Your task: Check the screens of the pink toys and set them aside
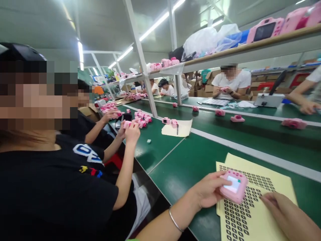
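left hand [207,190] grips pink toy camera [234,185] steady, screen up, over yellow sheet [272,180]; right hand [288,217] loosely curled on sheet, nothing held.

Pink toy camera [234,186], rear screen upward

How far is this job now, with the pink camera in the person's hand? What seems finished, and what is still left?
Looking done: pink toy cameras already sit on the green belt and the shelf. In hand: the left hand holds a pink camera over a yellow sheet, and the right hand rests on the sheet. Left: rows of black marks still cover the sheet.
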### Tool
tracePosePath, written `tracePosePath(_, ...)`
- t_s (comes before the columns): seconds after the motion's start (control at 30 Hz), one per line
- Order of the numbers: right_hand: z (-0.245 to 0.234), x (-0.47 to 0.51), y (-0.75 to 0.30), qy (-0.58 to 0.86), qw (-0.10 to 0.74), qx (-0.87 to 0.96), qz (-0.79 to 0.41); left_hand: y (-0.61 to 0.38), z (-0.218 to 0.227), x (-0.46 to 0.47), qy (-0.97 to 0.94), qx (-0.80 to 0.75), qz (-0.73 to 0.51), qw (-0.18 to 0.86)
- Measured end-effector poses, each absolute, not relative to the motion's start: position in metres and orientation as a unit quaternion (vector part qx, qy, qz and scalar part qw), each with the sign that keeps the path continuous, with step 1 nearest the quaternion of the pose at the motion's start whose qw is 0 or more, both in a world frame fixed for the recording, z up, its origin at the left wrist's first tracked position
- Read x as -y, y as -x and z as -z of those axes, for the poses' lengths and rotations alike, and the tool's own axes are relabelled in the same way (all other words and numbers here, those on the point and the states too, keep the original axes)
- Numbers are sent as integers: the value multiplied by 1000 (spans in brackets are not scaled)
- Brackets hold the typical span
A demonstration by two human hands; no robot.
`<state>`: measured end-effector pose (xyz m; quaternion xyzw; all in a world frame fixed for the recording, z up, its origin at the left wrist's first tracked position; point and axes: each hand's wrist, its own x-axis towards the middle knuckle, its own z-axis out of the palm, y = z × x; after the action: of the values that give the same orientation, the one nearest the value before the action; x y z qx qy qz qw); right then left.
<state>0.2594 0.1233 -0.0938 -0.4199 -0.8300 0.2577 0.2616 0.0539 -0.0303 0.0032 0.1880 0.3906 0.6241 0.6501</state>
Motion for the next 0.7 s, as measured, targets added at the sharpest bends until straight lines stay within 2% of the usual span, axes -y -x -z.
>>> tracePosePath(0.07,71,-111,-261,425,241,813,-316,-58,-10,33,-200,-405,-610,651)
tracePosePath(0.2,26,-90,-257,404,295,769,-398,-62,-28,34,-253,-424,-572,655)
tracePosePath(0.33,-6,-72,-251,354,314,742,-475,-64,-37,31,-359,-498,-499,612)
tracePosePath(0.5,-26,-54,-248,316,271,800,-432,-69,-35,27,-445,-546,-432,564)
tracePosePath(0.7,-34,-45,-244,299,225,845,-383,-72,-37,23,-465,-528,-402,586)
